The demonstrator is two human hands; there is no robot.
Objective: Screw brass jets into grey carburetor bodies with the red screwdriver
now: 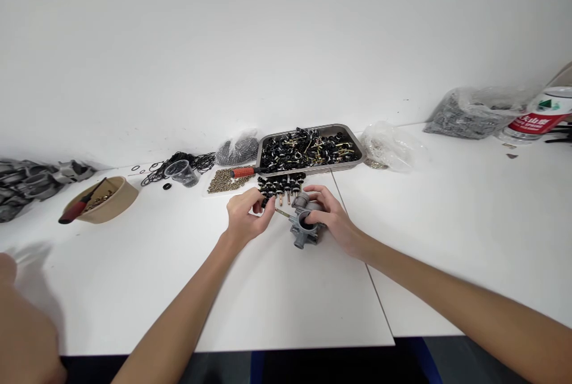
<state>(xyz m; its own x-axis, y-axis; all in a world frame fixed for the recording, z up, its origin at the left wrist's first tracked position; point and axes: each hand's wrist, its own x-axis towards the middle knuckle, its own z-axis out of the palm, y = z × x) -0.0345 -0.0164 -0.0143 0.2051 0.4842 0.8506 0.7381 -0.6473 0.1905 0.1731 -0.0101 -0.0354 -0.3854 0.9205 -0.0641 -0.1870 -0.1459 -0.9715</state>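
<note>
On the white table, a grey metal carburetor (308,223) lies in the grip of my right hand (330,215), with the thumb at its round bore. My left hand (250,212) pinches a black-ended part with a thin brass-coloured stem (283,213). That stem points right and its tip meets the carburetor's side; whether it has entered a hole I cannot tell. The fingers partly cover its black end. Just behind my hands lies a row of similar black parts with coppery tips (286,186).
Behind are a metal tray (360,160) of black parts, a red-handled screwdriver (242,173), small brass pieces (226,180), and plastic bags (388,144). Leftward stand a plastic cup (183,174), a tan bowl (117,204) and grey castings (38,184). Another person's arm (27,330) enters lower left.
</note>
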